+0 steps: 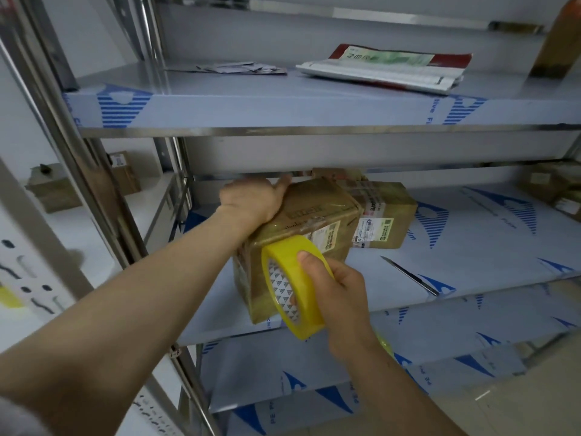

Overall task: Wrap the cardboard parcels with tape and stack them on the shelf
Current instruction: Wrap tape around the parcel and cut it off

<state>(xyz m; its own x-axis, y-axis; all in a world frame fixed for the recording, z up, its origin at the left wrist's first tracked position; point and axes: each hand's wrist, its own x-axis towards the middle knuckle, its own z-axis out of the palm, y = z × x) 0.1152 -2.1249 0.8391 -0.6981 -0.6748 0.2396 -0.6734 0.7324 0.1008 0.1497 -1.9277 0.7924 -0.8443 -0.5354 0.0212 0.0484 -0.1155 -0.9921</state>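
Note:
A brown cardboard parcel with shipping labels stands on the middle shelf of a steel rack, wrapped in glossy clear tape. My left hand grips its far upper left edge, fingers hidden behind the box. My right hand holds a yellow tape roll pressed against the parcel's near face, thumb on the outer rim and fingers through the core. A second taped parcel lies just behind and to the right of the first.
A thin utility knife lies on the same shelf to the right. The upper shelf carries flat mailer bags and papers. More boxes sit at the far right, and others on a table at left.

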